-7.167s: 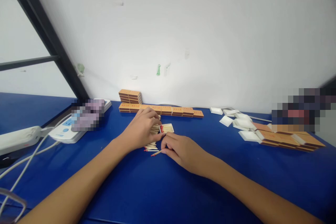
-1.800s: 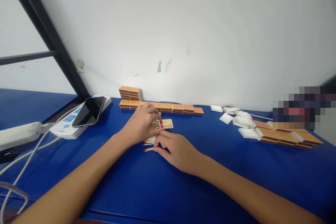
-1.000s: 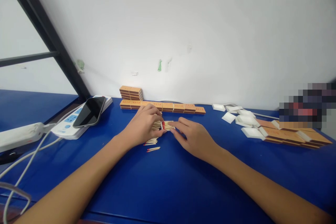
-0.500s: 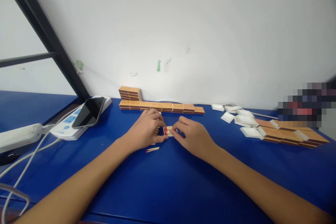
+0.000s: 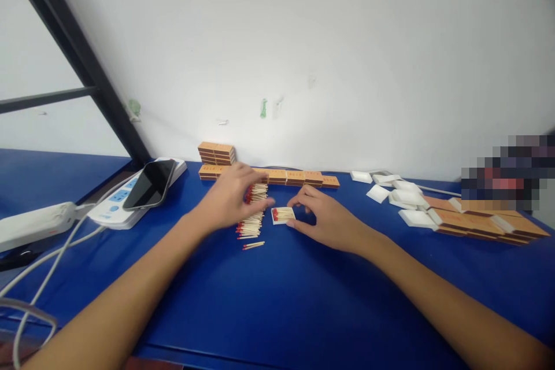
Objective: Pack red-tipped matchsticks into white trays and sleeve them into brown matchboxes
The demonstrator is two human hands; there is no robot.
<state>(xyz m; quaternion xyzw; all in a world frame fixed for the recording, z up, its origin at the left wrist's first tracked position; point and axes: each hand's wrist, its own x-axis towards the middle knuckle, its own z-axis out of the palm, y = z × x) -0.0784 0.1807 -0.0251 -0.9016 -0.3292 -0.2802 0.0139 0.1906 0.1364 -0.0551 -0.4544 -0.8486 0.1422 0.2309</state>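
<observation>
A small white matchbox tray (image 5: 283,215) filled with red-tipped matches lies on the blue table (image 5: 269,300). My right hand (image 5: 325,217) curves around its right side, fingers apart, fingertips at the tray's edges. My left hand (image 5: 225,199) hovers above a loose pile of matches (image 5: 254,214) just left of the tray, fingers spread, holding nothing I can see. Two stray matches (image 5: 254,245) lie in front of the pile.
A row and short stack of orange matchboxes (image 5: 269,173) lines the wall. White empty trays (image 5: 390,188) and orange sleeves (image 5: 477,222) lie at the right. A phone (image 5: 150,184) rests on a power strip (image 5: 117,208) at the left, with cables (image 5: 39,277).
My left hand has lifted off the match pile, uncovering it. My right hand went from the stray matches to the filled tray, which now lies a little to the right of the pile.
</observation>
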